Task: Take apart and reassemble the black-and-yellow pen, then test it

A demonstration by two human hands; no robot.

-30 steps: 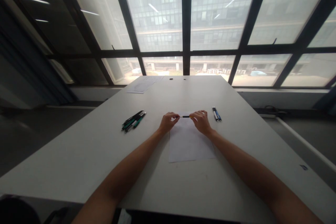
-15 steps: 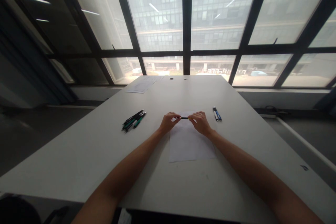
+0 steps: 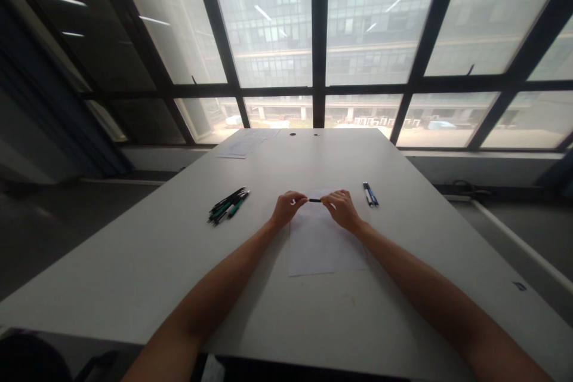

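Note:
Between my two hands a dark pen (image 3: 315, 200) is held level, just above the far part of a white paper sheet (image 3: 329, 250). My left hand (image 3: 287, 208) pinches its left end between thumb and fingers. At the other end, the fingertips of my right hand (image 3: 342, 209) are closed on it. Only the dark middle of the pen shows; my fingers cover both ends. Left of my hands lies a pile of several black and green pens (image 3: 227, 205). Two pens (image 3: 370, 194), with white and blue on them, lie side by side to the right.
The white table (image 3: 134, 274) stretches away toward large framed windows (image 3: 317, 59). Printed papers (image 3: 242, 146) lie at its far left. Two small dark holes are near the far edge. A small dark mark (image 3: 519, 286) is at the right edge.
Almost nothing differs. The fingers of my left hand have shifted slightly at the pen's left end; my right hand stays in place.

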